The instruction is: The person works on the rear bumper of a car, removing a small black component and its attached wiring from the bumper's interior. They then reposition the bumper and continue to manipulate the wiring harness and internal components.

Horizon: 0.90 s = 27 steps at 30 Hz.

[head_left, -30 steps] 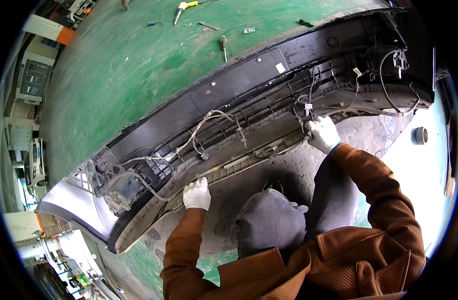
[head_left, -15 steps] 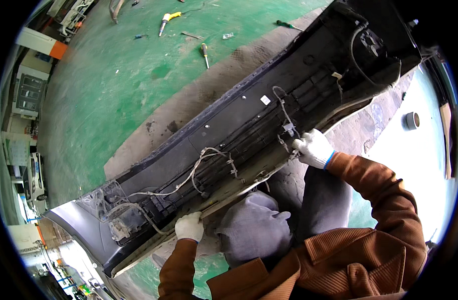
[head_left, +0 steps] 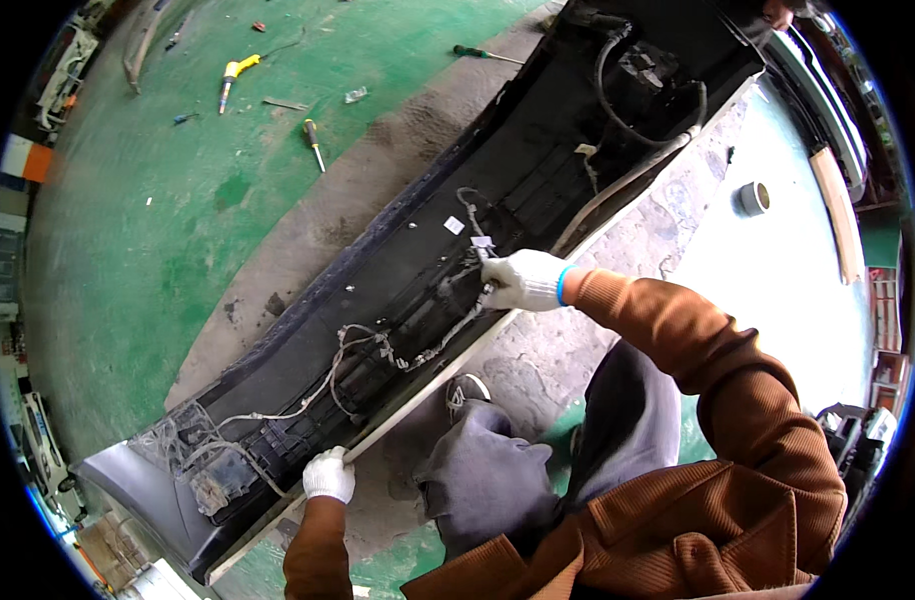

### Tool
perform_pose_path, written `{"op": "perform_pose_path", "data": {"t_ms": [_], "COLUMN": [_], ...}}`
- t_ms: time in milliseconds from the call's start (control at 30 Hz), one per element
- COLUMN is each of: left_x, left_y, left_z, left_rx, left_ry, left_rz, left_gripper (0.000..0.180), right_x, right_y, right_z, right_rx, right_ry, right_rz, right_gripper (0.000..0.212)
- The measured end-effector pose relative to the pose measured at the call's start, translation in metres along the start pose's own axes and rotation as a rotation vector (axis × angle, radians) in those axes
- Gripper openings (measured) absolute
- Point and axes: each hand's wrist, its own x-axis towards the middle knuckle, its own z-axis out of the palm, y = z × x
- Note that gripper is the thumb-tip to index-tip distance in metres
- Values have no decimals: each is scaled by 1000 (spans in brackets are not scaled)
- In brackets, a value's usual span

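A long black car bumper [head_left: 378, 260] lies slantwise across the floor mat, its hollow inner side up. Pale, taped wiring harness [head_left: 327, 388] runs along the inside, from a clear plastic lamp housing [head_left: 216, 490] at the lower left. My left hand [head_left: 330, 476], in a white knitted glove, is closed over the bumper's near edge. My right hand [head_left: 523, 281], gloved the same way, reaches over that edge and pinches the harness near a small white connector [head_left: 482, 242]. From its fingers a loose stretch sags toward the middle of the bumper. My fingertips are partly hidden.
Beyond the bumper, a yellow-handled tool [head_left: 240, 70], a screwdriver [head_left: 314, 145] and a green-handled screwdriver [head_left: 486, 54] lie about. To the right is a short round tube [head_left: 754, 198]. Part of another person [head_left: 778, 13] shows at the bumper's far end.
My right hand has moved inward from the bumper's near edge, drawing the harness up with it. My left hand still holds the edge. The whole view has shifted.
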Motion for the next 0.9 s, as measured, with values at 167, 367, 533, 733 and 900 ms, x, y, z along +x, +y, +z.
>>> {"op": "perform_pose_path", "data": {"t_ms": [167, 367, 533, 733, 900], "left_x": [4, -15, -53, -40, -20], "left_y": [10, 72, 97, 81, 133], "left_z": [-10, -98, -211, -335, -410], "left_rx": [-6, -659, -1340, -1617, -1844], "left_ry": [-106, 216, 593, -127, -499], "left_rz": [-64, -201, -347, -336, -107], "left_gripper": [33, 81, 59, 39, 37], "right_x": [18, 14, -45, -132, -166], "right_y": [-58, -180, -263, -317, -341], "right_z": [-35, -49, -48, -86, -116], "right_rx": [-72, -140, 22, 56, 103], "right_ry": [280, 555, 482, 293, 257], "right_rz": [-26, -347, -337, -382, -259], "right_gripper": [22, 20, 33, 40, 39]}}
